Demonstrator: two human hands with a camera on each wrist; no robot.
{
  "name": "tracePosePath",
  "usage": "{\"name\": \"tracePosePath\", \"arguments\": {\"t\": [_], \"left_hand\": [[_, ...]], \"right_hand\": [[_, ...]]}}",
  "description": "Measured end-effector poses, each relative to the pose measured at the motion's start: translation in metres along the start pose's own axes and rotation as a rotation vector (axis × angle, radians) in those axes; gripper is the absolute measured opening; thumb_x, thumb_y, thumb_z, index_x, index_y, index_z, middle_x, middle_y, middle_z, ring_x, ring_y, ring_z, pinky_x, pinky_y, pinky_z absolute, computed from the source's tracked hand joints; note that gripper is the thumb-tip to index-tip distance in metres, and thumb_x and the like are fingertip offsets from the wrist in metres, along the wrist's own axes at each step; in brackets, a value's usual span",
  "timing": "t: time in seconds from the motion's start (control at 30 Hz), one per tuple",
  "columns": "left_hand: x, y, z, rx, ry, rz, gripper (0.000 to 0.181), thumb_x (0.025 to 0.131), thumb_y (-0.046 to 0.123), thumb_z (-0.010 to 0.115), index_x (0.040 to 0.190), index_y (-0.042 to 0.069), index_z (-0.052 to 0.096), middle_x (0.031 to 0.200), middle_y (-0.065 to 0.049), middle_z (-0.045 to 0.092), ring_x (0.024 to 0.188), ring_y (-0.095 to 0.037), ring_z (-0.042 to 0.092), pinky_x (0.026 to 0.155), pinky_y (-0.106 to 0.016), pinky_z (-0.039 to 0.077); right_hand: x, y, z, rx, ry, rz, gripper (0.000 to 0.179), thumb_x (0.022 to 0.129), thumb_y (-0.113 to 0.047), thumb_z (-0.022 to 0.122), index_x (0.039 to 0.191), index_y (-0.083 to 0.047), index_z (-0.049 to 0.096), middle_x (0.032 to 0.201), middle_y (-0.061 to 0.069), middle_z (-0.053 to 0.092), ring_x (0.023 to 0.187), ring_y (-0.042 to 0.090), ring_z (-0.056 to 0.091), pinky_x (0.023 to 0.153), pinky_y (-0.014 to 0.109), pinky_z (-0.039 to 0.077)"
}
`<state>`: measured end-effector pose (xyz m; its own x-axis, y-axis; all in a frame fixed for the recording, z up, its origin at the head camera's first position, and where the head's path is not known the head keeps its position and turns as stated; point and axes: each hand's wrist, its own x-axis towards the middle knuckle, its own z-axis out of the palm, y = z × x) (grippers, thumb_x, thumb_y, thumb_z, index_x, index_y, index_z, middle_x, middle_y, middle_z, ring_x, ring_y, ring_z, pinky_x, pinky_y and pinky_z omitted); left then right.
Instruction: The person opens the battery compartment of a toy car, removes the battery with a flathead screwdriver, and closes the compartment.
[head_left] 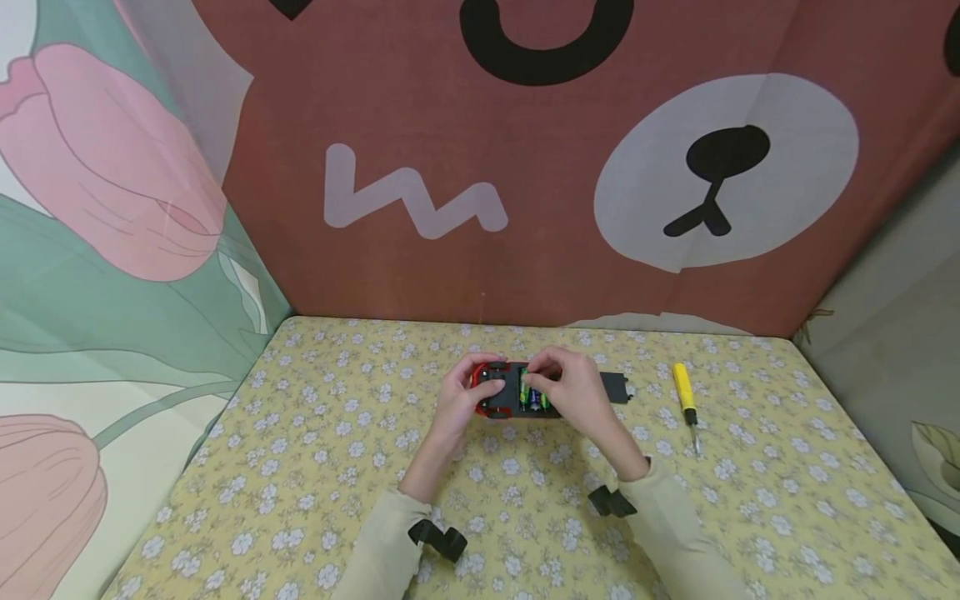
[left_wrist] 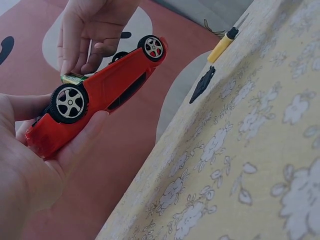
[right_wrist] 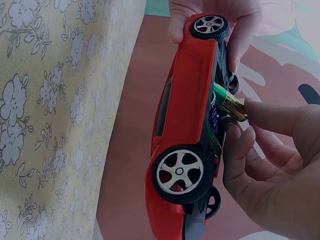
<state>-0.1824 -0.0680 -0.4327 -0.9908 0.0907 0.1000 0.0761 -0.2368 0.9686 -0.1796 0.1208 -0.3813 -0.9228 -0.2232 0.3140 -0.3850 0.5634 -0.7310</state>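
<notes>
A red toy car [left_wrist: 95, 115] with black wheels is held upside down above the table. My left hand [head_left: 454, 400] grips one end of it, the thumb on the black underside. With thumb and fingers my right hand [head_left: 573, 390] pinches a green battery [right_wrist: 231, 104], which sticks out at a slant from the open compartment in the underside. Other batteries [right_wrist: 214, 116], one dark blue and one green, lie inside that compartment. Part of the compartment is hidden behind the right hand in the head view.
A black battery cover [head_left: 617, 387] lies on the floral tablecloth [head_left: 315, 450] right of the car. Farther right is a screwdriver [head_left: 684, 396] with a yellow handle. A printed cloth [head_left: 420, 275] hangs behind the table's back edge.
</notes>
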Motion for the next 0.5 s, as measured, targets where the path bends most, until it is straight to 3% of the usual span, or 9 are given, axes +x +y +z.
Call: {"name": "tracePosePath", "arguments": {"t": [0.27, 0.5], "left_hand": [[-0.0007, 0.0017, -0.0002, -0.015, -0.004, 0.005, 0.037, 0.091, 0.001, 0.07, 0.128, -0.005, 0.063, 0.129, -0.013, 0.064, 0.113, -0.02, 0.061, 0.089, -0.03, 0.055], [0.0, 0.0015, -0.0006, -0.027, 0.014, 0.007, 0.036, 0.091, 0.001, 0.07, 0.126, -0.004, 0.064, 0.128, -0.012, 0.066, 0.114, -0.021, 0.061, 0.091, -0.029, 0.054]], "right_hand": [[-0.0002, -0.0001, 0.0, 0.05, -0.003, -0.001, 0.015, 0.09, -0.005, 0.08, 0.103, -0.005, 0.072, 0.091, 0.005, 0.071, 0.081, 0.02, 0.066, 0.067, 0.035, 0.054], [-0.0002, -0.0003, -0.0032, 0.096, 0.026, 0.007, 0.015, 0.092, -0.007, 0.078, 0.106, -0.005, 0.076, 0.095, 0.007, 0.073, 0.085, 0.022, 0.068, 0.074, 0.039, 0.056]]}}
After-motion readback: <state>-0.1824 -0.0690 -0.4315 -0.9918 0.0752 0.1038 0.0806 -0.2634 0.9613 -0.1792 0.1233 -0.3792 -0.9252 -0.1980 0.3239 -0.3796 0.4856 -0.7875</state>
